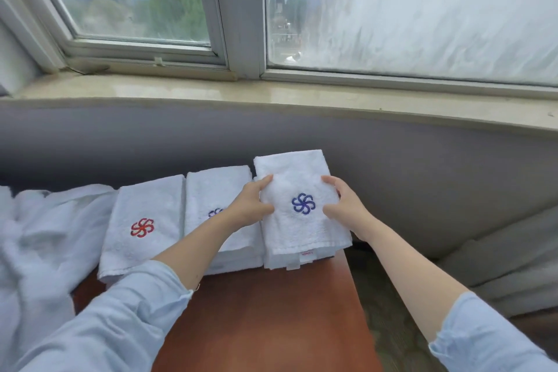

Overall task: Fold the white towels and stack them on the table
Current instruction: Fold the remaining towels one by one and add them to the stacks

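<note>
White folded towel (302,223) lies atop the right-hand stack on the brown surface (271,311), left hand (249,208) and right hand (345,205) gripping its sides, beside a middle pile (217,187) and red-emblem pile (142,251), while a rumpled heap (36,235) seems left to fold

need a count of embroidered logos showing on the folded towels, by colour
Red logo: 1
Blue logo: 2, one on the top towel held between the left hand and the right hand, the other half hidden behind the left hand
Total: 3
</note>
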`<action>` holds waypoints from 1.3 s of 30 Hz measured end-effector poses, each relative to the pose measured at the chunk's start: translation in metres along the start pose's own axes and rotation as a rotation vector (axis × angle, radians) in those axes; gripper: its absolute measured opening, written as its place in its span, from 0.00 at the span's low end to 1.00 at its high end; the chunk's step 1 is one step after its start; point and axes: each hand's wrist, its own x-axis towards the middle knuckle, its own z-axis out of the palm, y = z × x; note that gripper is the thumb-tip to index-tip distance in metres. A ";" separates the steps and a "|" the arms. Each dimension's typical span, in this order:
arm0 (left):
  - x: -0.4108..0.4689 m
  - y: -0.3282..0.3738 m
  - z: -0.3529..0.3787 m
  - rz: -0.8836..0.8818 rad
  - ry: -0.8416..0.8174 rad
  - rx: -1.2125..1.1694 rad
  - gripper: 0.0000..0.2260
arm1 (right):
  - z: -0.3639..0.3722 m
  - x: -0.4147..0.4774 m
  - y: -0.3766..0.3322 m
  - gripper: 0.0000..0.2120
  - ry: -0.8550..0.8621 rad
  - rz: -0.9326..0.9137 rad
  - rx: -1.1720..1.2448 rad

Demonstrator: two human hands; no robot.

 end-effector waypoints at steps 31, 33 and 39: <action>-0.040 -0.025 0.023 0.119 0.102 0.603 0.31 | 0.026 -0.022 0.014 0.34 -0.113 -0.268 -0.850; -0.060 -0.027 0.016 0.150 0.152 0.567 0.30 | 0.040 -0.034 0.001 0.33 -0.146 -0.343 -0.853; -0.133 -0.056 -0.033 0.065 0.303 0.555 0.30 | 0.101 -0.054 -0.039 0.34 -0.243 -0.491 -0.862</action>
